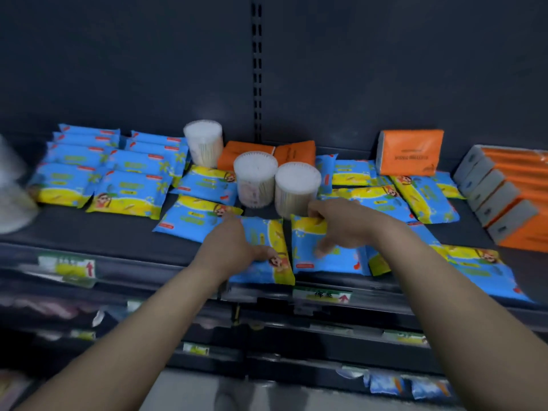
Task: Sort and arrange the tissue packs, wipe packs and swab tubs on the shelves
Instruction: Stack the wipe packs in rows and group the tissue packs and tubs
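Blue wipe packs lie flat in two overlapping rows at the far left of the shelf, yellow ends toward me. Just right of them a swab tub stands upright near the back wall. Two more tubs stand touching each other nearer the front. Behind those two lie two orange tissue packs, flat and side by side. More wipe packs lie loose at odd angles around the tubs.

My left hand rests on the left pack at the shelf's front edge. Its thumb lies flat on the pack's face and its fingers run along the left edge to the far corner. Blur keeps me from telling whether they curl round it. The right pack lies just beside it, a narrow gap apart. My right hand grips that one, fingers hooked over its far edge and thumb pressed on its face, right at the foot of the nearest tub.

Further right another orange pack stands on edge against the back wall. A row of orange-and-grey packs fills the far right end. Price tags hang on the shelf lip below my hands.
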`<move>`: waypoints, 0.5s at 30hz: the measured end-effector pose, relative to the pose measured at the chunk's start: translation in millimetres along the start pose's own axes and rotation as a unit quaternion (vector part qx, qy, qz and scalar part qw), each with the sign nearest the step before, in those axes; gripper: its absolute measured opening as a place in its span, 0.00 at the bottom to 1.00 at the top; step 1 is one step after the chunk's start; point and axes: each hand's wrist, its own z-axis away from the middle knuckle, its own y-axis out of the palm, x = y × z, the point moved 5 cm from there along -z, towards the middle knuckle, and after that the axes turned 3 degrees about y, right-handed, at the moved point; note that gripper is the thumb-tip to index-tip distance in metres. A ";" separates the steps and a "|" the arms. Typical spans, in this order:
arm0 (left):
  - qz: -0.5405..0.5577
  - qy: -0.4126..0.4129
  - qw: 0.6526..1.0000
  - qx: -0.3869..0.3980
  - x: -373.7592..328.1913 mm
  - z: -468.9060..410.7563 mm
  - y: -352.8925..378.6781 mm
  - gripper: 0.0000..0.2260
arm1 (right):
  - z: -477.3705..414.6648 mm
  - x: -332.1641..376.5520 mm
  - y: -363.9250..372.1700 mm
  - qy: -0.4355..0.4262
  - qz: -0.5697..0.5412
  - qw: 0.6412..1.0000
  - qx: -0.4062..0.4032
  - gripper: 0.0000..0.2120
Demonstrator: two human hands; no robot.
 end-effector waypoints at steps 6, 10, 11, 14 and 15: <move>0.252 -0.045 0.967 0.000 9.0 8.8 -16.2 0.09 | 8.1 0.6 -14.8 -0.073 -0.192 0.977 -0.058 0.18; 0.296 -0.007 0.954 -0.045 19.5 13.4 -40.8 0.03 | 12.3 21.4 -27.6 -0.098 -0.254 0.959 -0.083 0.17; 0.302 0.000 0.952 -0.055 24.2 14.3 -49.0 0.04 | 10.9 28.4 -31.6 -0.105 -0.260 0.955 -0.098 0.15; 0.317 0.009 0.945 -0.079 50.7 16.4 -74.7 0.06 | 0.8 52.5 -40.4 -0.105 -0.313 0.934 -0.140 0.14; 0.322 0.007 0.943 -0.084 62.7 18.1 -83.4 0.06 | -3.4 63.9 -42.8 -0.104 -0.349 0.920 -0.145 0.17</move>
